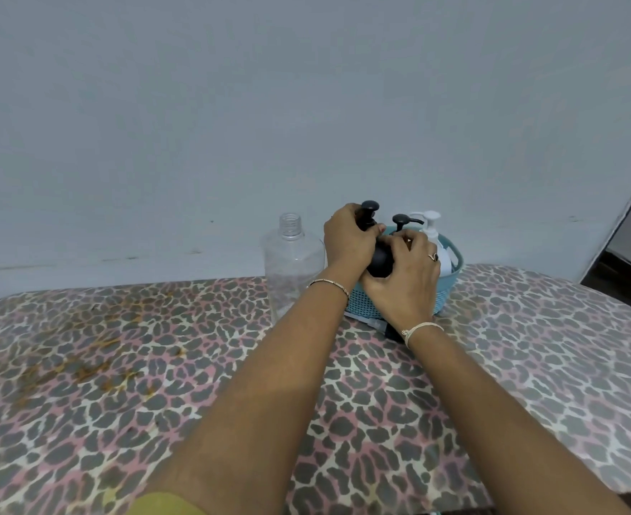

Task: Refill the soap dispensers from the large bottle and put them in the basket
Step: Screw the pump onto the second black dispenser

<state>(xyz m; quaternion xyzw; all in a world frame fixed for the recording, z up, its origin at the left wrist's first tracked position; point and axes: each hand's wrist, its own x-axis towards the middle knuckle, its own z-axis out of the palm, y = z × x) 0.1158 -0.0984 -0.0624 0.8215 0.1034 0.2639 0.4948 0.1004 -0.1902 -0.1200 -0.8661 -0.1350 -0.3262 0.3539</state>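
Dark soap dispenser [380,260] is held at the basket [449,288] on the far counter [157,366], pump pinched by the left grip [347,243], body clasped by the right grip [406,280], while other dispensers [444,260] are already inside and the large bottle [293,265] is seemingly emptied.

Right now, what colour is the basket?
Teal, a light blue-green. The basket shows best in the head view, the only one.

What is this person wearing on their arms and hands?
Both forearms are bare. The left hand has a thin metal bracelet at the wrist. The right hand wears a ring with a dark stone and a pale cord bracelet. A bit of yellow fabric, perhaps a sleeve, shows beside the left arm.
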